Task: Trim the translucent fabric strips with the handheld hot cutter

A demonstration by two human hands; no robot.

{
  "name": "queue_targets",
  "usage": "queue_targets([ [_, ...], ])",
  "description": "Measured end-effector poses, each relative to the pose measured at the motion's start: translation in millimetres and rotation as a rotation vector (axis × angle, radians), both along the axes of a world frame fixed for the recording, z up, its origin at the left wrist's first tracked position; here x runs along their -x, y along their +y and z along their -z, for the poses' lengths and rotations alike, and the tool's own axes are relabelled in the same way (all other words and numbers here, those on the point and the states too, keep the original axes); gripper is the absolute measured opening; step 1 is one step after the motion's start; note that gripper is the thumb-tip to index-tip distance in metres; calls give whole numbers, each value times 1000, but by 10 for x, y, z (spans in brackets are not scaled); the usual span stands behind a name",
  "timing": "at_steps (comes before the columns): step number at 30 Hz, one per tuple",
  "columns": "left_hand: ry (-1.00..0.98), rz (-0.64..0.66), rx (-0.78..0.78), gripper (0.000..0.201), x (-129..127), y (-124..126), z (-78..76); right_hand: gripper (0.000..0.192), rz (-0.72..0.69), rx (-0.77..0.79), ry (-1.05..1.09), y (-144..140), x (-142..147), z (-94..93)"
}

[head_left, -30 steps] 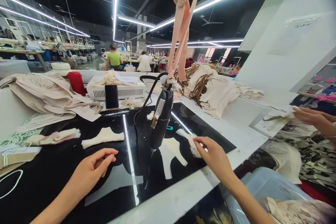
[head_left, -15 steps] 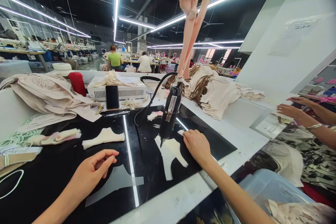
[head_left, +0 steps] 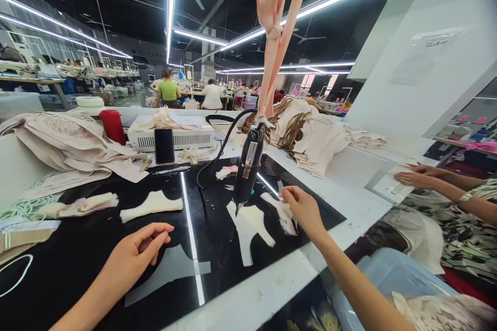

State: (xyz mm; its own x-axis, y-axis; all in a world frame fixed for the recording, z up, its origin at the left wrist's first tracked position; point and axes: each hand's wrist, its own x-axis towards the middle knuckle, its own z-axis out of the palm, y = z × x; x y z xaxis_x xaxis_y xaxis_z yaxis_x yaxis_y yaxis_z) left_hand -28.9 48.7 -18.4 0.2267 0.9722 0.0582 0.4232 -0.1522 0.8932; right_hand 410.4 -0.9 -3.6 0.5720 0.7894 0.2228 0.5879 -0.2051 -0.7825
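While limp and cream, fabric piece (head_left: 286,214) hangs from right hand (head_left: 305,208).

Two own hands (head_left: 135,256) (head_left: 305,209), two co-worker hands (head_left: 417,176), one hanging black tool (head_left: 248,168), one phone (head_left: 164,146), one red cup (head_left: 113,126), one white box (head_left: 174,137), one pen (head_left: 171,169).
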Motion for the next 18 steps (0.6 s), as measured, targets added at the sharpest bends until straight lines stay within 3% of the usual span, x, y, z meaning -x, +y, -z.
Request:
queue_targets([
  [6,-16,-10,-16,64,-26,-10,-37,36,156,-234,357,-59,-165,37],
  [11,-5,-10,-11,59,-38,-27,-74,38,229,-418,490,-125,-128,-28],
  [15,-13,-21,13,57,-47,-35,-77,35,132,-474,531,-195,144,-138],
  [18,-26,-7,21,59,-50,-24,-45,40,-60,-416,537,-311,531,-238],
])
